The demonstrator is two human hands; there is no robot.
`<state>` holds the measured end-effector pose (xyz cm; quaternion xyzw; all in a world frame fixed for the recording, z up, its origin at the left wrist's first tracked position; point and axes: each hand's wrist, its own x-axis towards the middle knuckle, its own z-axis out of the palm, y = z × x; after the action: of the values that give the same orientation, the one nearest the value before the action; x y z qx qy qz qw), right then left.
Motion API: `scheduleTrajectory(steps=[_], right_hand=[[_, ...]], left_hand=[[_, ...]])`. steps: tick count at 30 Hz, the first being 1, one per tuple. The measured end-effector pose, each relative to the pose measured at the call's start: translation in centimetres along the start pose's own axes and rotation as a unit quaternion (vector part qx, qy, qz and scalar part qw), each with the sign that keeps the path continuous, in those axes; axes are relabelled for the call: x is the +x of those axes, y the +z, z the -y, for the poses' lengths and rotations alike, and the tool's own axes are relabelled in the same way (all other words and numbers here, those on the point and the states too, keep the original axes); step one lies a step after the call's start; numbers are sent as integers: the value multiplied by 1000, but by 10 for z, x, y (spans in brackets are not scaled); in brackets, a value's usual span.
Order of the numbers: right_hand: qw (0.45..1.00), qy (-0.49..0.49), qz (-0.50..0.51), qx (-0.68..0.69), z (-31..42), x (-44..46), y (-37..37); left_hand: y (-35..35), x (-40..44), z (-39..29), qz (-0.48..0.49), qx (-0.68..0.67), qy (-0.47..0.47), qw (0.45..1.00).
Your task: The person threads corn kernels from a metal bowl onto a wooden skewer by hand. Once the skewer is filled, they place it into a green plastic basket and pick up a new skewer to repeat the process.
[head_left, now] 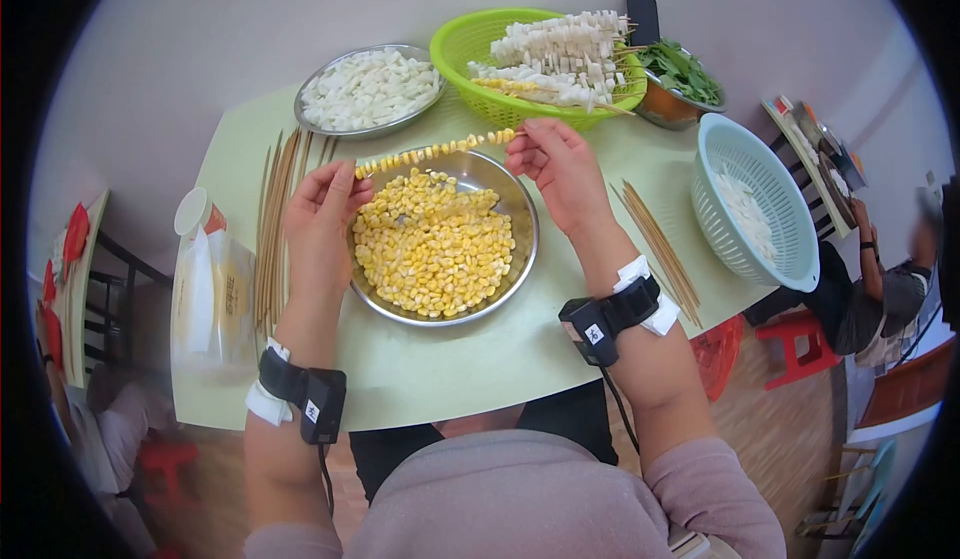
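A skewer of yellow corn kernels (437,151) is stretched between my two hands, tilted slightly up to the right. My left hand (325,209) pinches its left end. At the other end, my right hand (553,167) grips the tip between thumb and fingers. Below the skewer stands a round metal bowl (527,249) with many loose corn kernels (435,249) in it. Bare bamboo skewers (272,229) lie in a bundle beside my left hand. More bamboo skewers (660,249) lie to the right of the bowl, near my right forearm.
A green basket (460,39) of white-piece skewers stands at the back, beside a metal plate of white pieces (370,89). At right are a light blue basket (715,199), a bowl of green leaves (682,71) and a phone (643,17). A tissue pack (215,299) and paper cup (192,211) stand left.
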<state>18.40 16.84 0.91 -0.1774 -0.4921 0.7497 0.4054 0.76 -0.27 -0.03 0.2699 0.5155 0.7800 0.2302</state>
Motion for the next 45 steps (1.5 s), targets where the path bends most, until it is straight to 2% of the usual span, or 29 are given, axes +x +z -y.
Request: scheduleTrajectory(steps=[5, 12, 23, 32, 40, 44, 45], right_hand=[[1000, -13, 16, 5, -1, -3, 4], [994, -15, 56, -90, -6, -2, 0], [994, -24, 37, -96, -10, -6, 6], [995, -28, 9, -99, -11, -6, 6], [993, 11, 24, -119, -9, -8, 5], [994, -25, 22, -103, -2, -8, 4], [991, -87, -31, -92, 4, -8, 5]], left_hand=[[-5, 5, 1, -10, -65, -11, 998], [-9, 7, 0, -15, -115, -14, 993], [-5, 6, -4, -50, -81, -3, 995], [-5, 6, 1, -42, -68, 0, 997], [-3, 5, -2, -45, -57, 1, 997], [0, 3, -5, -26, -62, 12, 998], [2, 3, -6, -23, -63, 14, 998]])
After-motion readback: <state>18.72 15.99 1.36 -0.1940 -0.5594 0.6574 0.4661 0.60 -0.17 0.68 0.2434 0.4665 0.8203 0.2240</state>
